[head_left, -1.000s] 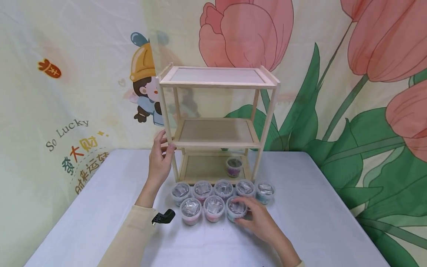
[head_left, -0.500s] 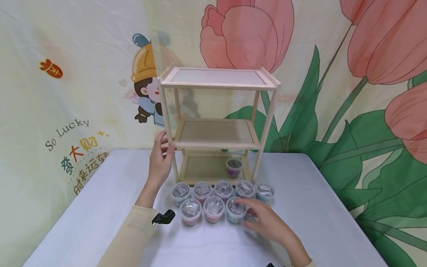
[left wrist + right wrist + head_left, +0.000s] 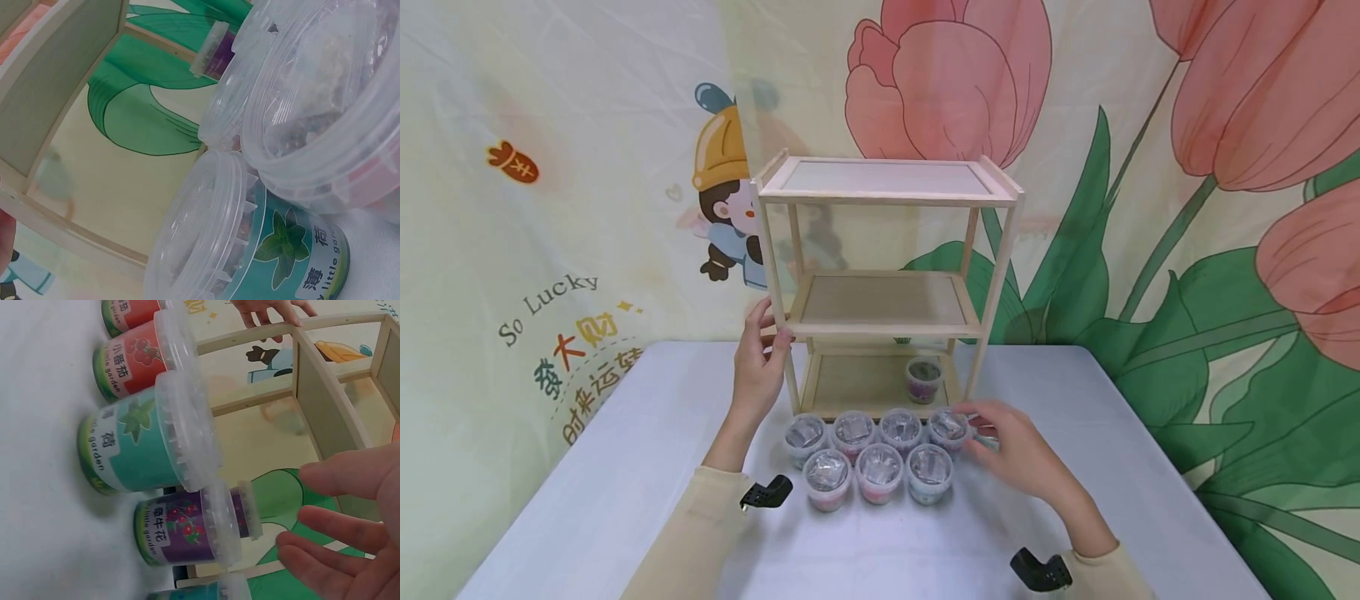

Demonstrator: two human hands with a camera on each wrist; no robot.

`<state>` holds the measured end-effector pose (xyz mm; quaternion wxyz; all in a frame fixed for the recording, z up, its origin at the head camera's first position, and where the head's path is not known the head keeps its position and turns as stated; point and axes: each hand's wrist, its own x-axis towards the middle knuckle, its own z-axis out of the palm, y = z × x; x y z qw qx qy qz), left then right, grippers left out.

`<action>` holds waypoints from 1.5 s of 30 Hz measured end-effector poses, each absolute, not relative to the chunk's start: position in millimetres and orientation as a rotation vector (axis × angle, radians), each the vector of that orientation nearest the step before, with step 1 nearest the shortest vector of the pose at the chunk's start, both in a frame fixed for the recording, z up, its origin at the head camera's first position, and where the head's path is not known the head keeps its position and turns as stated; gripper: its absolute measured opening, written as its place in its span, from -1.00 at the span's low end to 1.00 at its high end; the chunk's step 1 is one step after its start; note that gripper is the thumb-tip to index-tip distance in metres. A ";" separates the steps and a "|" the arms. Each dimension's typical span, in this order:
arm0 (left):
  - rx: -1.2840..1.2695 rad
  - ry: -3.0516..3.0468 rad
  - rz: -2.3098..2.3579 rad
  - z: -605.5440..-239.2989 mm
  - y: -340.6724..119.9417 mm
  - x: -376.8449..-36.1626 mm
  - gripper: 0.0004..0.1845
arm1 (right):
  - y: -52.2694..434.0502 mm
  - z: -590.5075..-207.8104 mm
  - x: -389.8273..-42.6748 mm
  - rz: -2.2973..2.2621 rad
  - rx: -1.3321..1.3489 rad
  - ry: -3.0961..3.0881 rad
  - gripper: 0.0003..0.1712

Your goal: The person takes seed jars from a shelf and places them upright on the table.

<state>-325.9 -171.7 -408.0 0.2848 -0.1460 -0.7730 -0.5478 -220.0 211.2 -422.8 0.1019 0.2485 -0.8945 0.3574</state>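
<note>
My left hand (image 3: 760, 367) holds the front left post of a small wooden three-tier shelf (image 3: 887, 330), level with its middle board. Before the shelf stand two rows of lidded plastic planting cups with printed labels. My right hand (image 3: 1018, 446) hovers at the right end of the back row, covering most of the last cup there. In the right wrist view its fingers (image 3: 325, 525) are spread and clear of a purple cup (image 3: 181, 528) and a teal cup (image 3: 134, 440). Another purple cup (image 3: 923, 379) sits on the bottom board, at the right.
Two pinkish cups, one (image 3: 827, 479) at the left of the front row, stand close against their neighbours. A white cloth covers the table (image 3: 1097, 467). Behind the shelf hangs a backdrop (image 3: 1075, 250) printed with tulips. Black wrist devices (image 3: 1041, 570) show at both sleeves.
My right hand has let go of the teal cup in the front row and moved right and back to the end of the back row. My left hand stays on the post.
</note>
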 end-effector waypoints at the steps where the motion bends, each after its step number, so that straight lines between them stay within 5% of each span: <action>1: -0.392 -2.066 -1.468 -408.1 -171.6 -325.9 -0.39 | 211.0 -421.4 -223.4 1.055 0.729 -2.630 -0.49; 19: -0.398 -2.063 -1.448 -412.0 -173.3 -329.4 -0.39 | 178.8 -412.3 -285.3 1.105 0.700 -2.616 -0.37; 45: -0.384 -2.076 -1.460 -411.1 -174.3 -328.9 -0.38 | 157.7 -434.6 -328.0 1.191 0.433 -2.785 -0.27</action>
